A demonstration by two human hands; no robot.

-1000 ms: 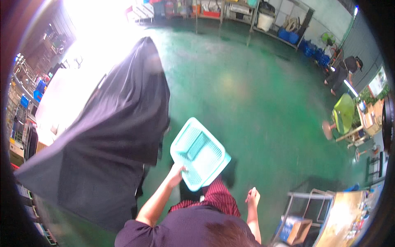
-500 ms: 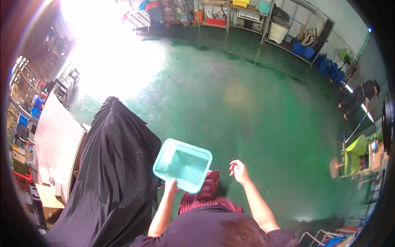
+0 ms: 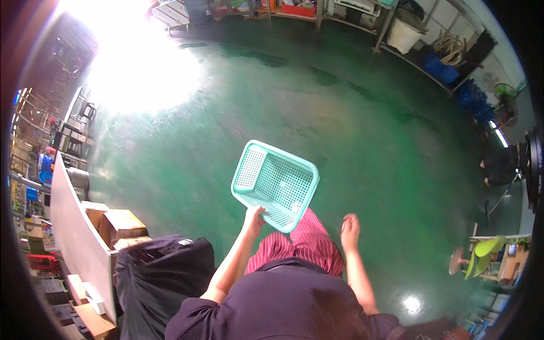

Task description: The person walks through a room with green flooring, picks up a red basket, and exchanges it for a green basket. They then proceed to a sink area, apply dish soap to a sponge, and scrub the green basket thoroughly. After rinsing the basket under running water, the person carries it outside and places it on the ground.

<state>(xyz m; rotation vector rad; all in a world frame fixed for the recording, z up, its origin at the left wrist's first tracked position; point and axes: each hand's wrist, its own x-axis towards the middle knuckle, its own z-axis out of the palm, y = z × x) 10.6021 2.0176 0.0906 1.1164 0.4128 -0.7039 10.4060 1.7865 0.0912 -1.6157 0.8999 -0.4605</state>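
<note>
My left hand point(image 3: 255, 220) grips the near rim of a mint-green plastic basket point(image 3: 251, 169), its thumb over the edge. The basket is rectangular with perforated walls, and it hangs out in front of my body, tilted so its inside shows. A small pale spot shows near its right inner corner, too small to make out. To the right of my knees, my right hand point(image 3: 350, 228) hangs apart from the basket. Its fingers are curled in, and nothing shows in them.
At the left, a black cloth cover point(image 3: 164, 283) lies beside a pale panel point(image 3: 82, 226) and cardboard boxes point(image 3: 126, 224). Shelving with a white bucket point(image 3: 404, 37) lines the far wall. A person point(image 3: 501, 167) and a green chair point(image 3: 486, 255) are at the right.
The basket has moved forward, away from my body, with my left hand on it. The black cover has shifted back and left in view, uncovering boxes. My right hand's fingers look more curled.
</note>
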